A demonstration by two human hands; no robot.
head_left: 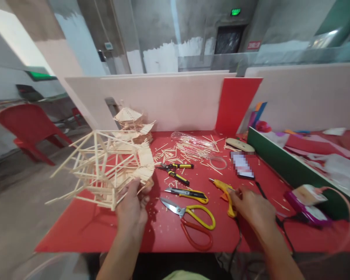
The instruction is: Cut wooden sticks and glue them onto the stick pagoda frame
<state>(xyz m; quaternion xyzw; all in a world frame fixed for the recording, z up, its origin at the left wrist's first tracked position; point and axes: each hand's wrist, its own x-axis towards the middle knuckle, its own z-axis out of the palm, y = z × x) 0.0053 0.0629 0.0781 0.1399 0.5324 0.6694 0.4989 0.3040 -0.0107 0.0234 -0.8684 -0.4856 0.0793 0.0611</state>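
Observation:
My left hand (132, 204) is closed on the lower edge of a wooden stick model (105, 167), a pagoda-like frame held tilted above the red table (105, 229). My right hand (251, 204) is closed around the handle of a yellow glue gun (226, 190), whose nozzle points left over the table. A black cord runs from the gun toward me. Between my hands lie yellow-and-red scissors (192, 221), a yellow utility knife (188, 193) and small black-and-yellow cutters (175, 171).
Loose wooden sticks (186, 151) and a clear plastic bag lie at the table's middle back. A phone (242, 165) lies right of them. A green divider (280, 163) borders the right side. White and red boards stand behind. A red chair (29, 128) stands at left.

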